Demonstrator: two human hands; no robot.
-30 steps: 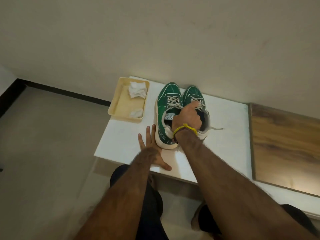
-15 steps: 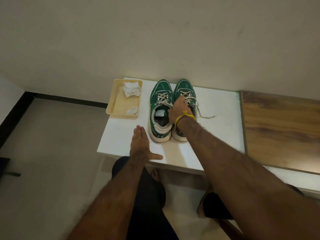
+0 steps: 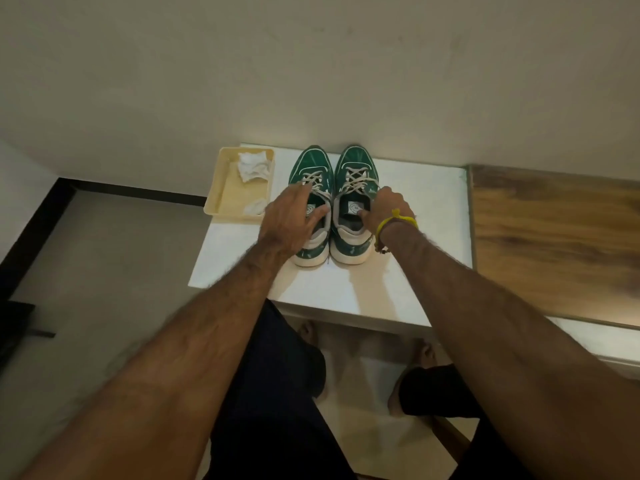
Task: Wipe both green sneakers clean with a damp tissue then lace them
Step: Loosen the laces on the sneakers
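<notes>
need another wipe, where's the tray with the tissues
In the head view the yellow tray sits at the white table's far-left corner, just left of the left green sneaker, holding two crumpled tissues.

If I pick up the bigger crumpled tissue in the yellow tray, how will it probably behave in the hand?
The crumpled tissue looks thin and creased, so it would probably be very light and floppy. If damp, it may tear or cling to the yellow tray. Its uneven shape makes rolling unlikely.
</notes>
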